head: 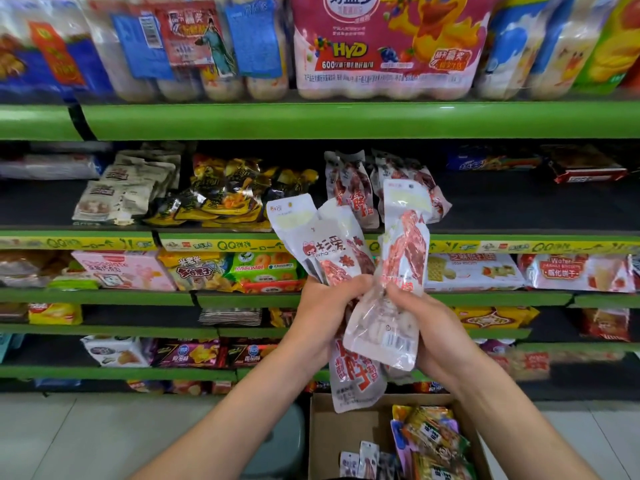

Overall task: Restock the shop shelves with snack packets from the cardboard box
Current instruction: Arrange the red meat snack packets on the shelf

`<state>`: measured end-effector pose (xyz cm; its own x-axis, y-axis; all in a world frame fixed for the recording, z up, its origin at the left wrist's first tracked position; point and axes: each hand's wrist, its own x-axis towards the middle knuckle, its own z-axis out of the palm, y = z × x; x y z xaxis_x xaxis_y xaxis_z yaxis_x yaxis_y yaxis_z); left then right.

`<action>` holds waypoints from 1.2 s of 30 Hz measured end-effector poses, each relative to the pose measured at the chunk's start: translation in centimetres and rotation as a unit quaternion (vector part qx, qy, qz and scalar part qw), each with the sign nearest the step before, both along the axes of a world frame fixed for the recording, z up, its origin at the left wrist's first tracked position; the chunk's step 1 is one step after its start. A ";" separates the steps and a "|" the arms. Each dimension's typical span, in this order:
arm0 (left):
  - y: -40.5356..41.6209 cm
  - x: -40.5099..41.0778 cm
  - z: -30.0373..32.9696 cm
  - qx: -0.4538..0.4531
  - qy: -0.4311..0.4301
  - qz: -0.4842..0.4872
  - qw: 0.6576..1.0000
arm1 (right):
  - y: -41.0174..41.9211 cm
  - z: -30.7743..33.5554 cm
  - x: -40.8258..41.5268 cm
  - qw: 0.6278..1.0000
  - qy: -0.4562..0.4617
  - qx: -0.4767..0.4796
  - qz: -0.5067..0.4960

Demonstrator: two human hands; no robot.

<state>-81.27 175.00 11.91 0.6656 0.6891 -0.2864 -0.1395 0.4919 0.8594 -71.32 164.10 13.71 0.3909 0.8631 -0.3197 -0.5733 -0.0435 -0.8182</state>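
Hands' grip: left hand [320,317] round fanned snack packets [322,244], right hand [427,323] pinching one packet [403,258], above cardboard box [346,431].

Two hands were in view, the left hand [323,313] gripping a fan of at least three meat snack packets [320,244] and the right hand [429,327] one packet [403,258], with one open cardboard box [349,427] below and five green shelf edges [346,121] visible.

Both hands, left hand [323,315] and right hand [427,327], grip snack packets [332,251] before shelves [242,121].
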 end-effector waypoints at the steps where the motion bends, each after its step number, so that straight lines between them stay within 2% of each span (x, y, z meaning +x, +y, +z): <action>1: 0.1 -0.1 -0.2 -0.010 0.005 0.004 1.000 | 0.1 0.1 -0.2 1.000 -0.024 -0.010 0.010; 4: 0.8 -0.4 -0.3 -0.020 0.044 0.018 0.999 | 0.3 0.3 -0.2 0.997 -0.072 -0.023 0.025; 7: 2.4 -1.1 0.4 -0.029 0.063 0.035 0.997 | 0.1 0.3 0.9 0.996 -0.086 -0.019 -0.021; 9: 3.4 -1.8 0.8 -0.002 0.074 0.044 0.996 | -0.1 0.2 1.7 0.994 -0.097 -0.035 -0.040; 12: 4.0 -2.5 0.6 0.043 0.069 0.039 0.996 | 0.2 0.2 1.9 0.985 -0.172 -0.035 0.007; 17: 3.2 -2.7 0.2 0.097 0.058 0.036 0.993 | 0.8 0.4 1.0 0.930 -0.356 -0.070 0.054; 20: 2.5 -2.4 0.2 0.076 0.030 0.018 0.996 | 1.1 0.5 -0.4 0.871 -0.466 -0.133 0.079; 21: 2.4 -2.3 0.2 0.064 0.024 0.015 0.998 | 1.1 0.4 -0.8 0.865 -0.472 -0.143 0.085; 31: 3.3 -2.0 0.9 0.015 0.048 -0.001 0.999 | 1.0 -0.8 -0.3 0.955 -0.266 -0.121 0.046; 34: 3.7 -2.1 0.8 0.033 0.056 -0.008 0.998 | 0.8 -1.0 0.4 0.972 -0.212 -0.100 0.028; 36: 3.9 -2.2 0.7 0.044 0.073 0.011 0.996 | 0.9 -1.0 0.9 0.974 -0.210 -0.086 0.002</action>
